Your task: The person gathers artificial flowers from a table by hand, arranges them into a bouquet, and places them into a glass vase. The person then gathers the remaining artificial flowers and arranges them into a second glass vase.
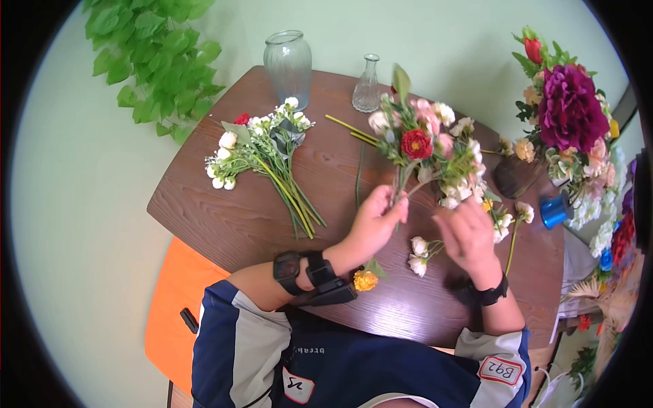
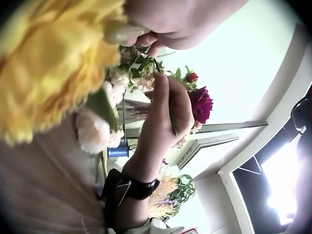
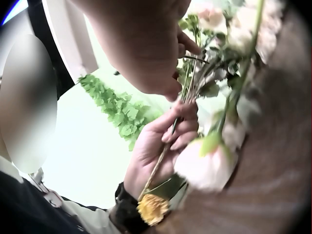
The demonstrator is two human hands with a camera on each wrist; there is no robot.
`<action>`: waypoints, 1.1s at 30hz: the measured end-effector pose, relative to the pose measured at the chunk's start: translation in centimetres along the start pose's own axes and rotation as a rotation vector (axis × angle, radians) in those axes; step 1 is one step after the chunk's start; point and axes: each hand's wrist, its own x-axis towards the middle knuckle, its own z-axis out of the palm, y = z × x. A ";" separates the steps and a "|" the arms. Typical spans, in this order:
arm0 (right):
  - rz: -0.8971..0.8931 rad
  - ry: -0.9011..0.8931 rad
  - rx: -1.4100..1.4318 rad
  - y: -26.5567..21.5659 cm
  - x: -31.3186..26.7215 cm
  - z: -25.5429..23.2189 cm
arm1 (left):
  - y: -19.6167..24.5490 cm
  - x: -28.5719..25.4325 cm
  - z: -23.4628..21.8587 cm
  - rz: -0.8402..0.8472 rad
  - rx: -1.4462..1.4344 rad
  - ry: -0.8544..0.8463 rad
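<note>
My left hand (image 1: pixel 381 212) grips the gathered stems (image 1: pixel 401 187) of a mixed bouquet (image 1: pixel 416 144) with red, pink and white blooms. To the right, just below the flowers, is my right hand (image 1: pixel 468 234), fingers bent. In the left wrist view, the right hand (image 2: pixel 165 112) pinches a thin dark strand (image 2: pixel 173 114); whether it is wire or stem, I cannot tell. The right wrist view shows the left hand (image 3: pixel 163 144) round the stems (image 3: pixel 187 90), with part of the right hand (image 3: pixel 141 48) above it, its fingertips partly hidden.
White flowers (image 1: pixel 228 139) with long stems lie left on the brown table (image 1: pixel 204 204). Behind stand a large glass vase (image 1: pixel 288 64) and a small one (image 1: pixel 366 85). At right are a blue spool (image 1: pixel 554 211) and a purple arrangement (image 1: pixel 575 109); a yellow flower (image 1: pixel 365 280) lies near the front.
</note>
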 end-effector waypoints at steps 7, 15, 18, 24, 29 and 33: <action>0.084 0.393 -0.096 1.4 0.1 -3.2 | 2.5 2.6 -3.3 0.227 0.251 -0.002; 0.311 0.562 -0.177 2.2 -0.3 -4.3 | 4.4 2.7 -3.8 0.101 0.317 0.084; 0.163 0.406 -0.180 2.9 -0.2 -4.3 | 4.5 3.5 -4.6 0.024 -0.079 -0.041; 0.032 -0.114 -0.020 3.9 -0.5 -1.9 | 5.3 3.1 -5.1 0.060 -0.377 -0.441; 0.041 -0.412 0.028 3.1 -0.7 -2.0 | 5.9 2.3 -3.9 -0.057 -0.237 -0.545; 0.188 -0.333 0.179 1.9 -0.5 -2.1 | 5.0 2.4 -3.5 -0.108 -0.175 -0.543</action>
